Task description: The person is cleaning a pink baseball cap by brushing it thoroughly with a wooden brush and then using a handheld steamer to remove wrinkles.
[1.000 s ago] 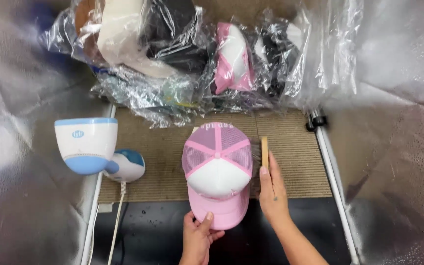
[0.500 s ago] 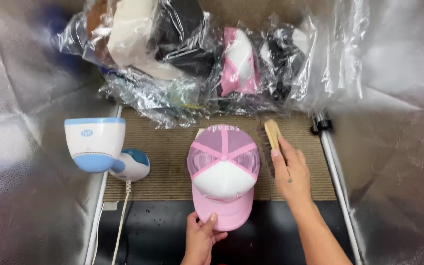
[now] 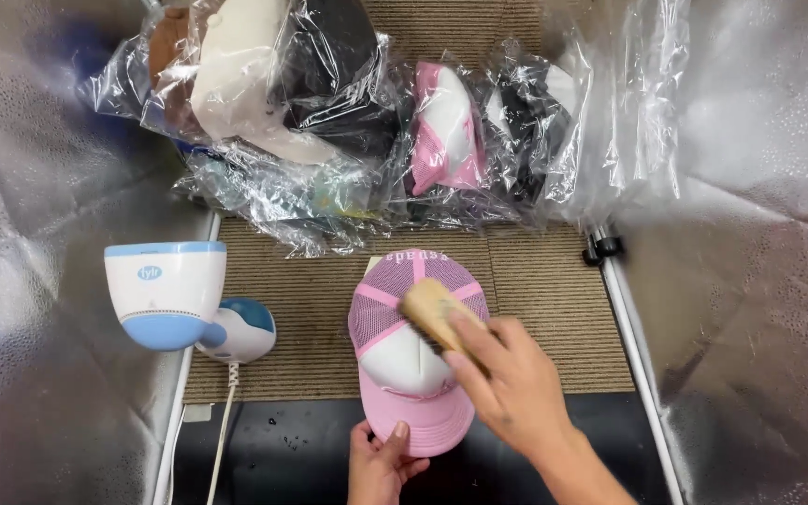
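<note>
Pink mesh cap lies on the ribbed mat; my left hand pinches its brim, my right hand is closed around a wooden brush on the crown. Pressing hard could snag the mesh.

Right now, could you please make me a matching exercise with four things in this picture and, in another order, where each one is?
Things:
1. wooden brush
2. left hand
3. white and blue appliance
4. bagged caps

Places:
A. at the far end of the mat, in clear plastic
B. in the right hand, on top of the pink cap
C. at the mat's left edge
D. on the cap's brim, nearest the camera

Pairs: 1-B, 2-D, 3-C, 4-A
</note>
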